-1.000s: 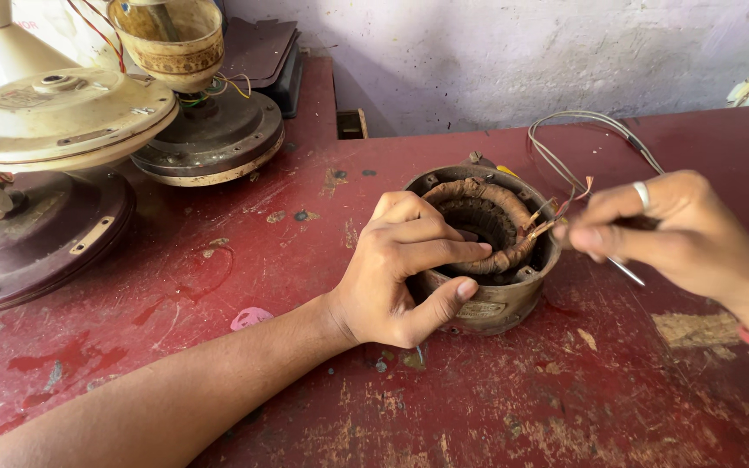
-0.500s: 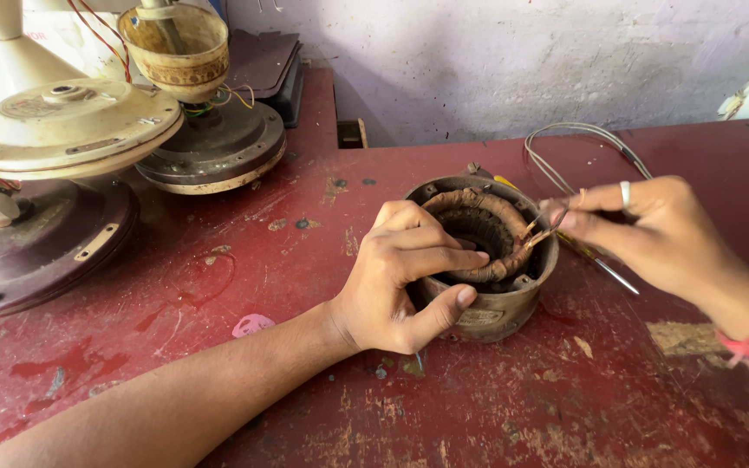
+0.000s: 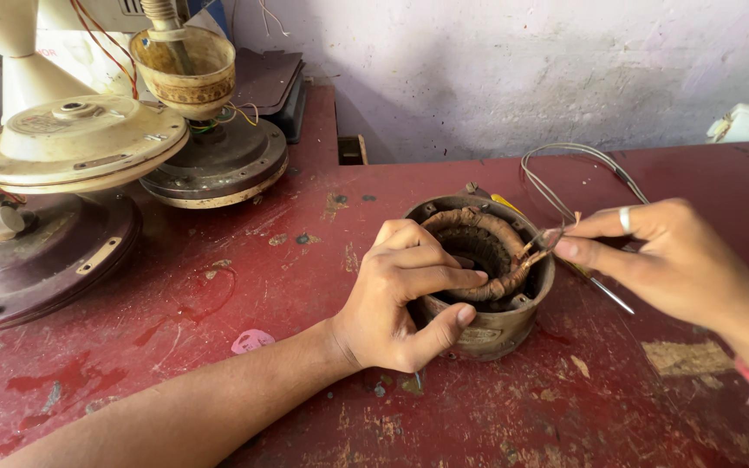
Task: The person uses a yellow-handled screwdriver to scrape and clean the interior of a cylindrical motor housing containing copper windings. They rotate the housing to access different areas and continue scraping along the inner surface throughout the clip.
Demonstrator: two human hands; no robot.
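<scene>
Head view: stator (image 3: 483, 286) sits on red table (image 3: 218, 286), right of centre, same spot as 1 s ago. Left hand (image 3: 405, 295) is wrapped round its left side, thumb on the outer shell, index finger laid over the rim onto the copper winding (image 3: 478, 227); grip looks unchanged vs earlier frames. Right hand (image 3: 665, 260) is pinched closed, thumb and index tip holding thin wire ends at the stator's right rim; a slim metal rod (image 3: 608, 295) sticks out below the fingers. Vs 1 s ago the right hand has come lower and nearer the rim, fingers stretched flatter; vs 0.5 s ago barely any shift. Grey wire loop (image 3: 565, 169) lies on table behind the stator, running back to the pinch, as before. Ring on right hand, red band at wrist. Far left: cream fan housing (image 3: 75, 143) stacked above a dark round base (image 3: 36, 260); another motor w/ a cup-shaped part (image 3: 184, 65) on top, well apart from the hands, not moved.
</scene>
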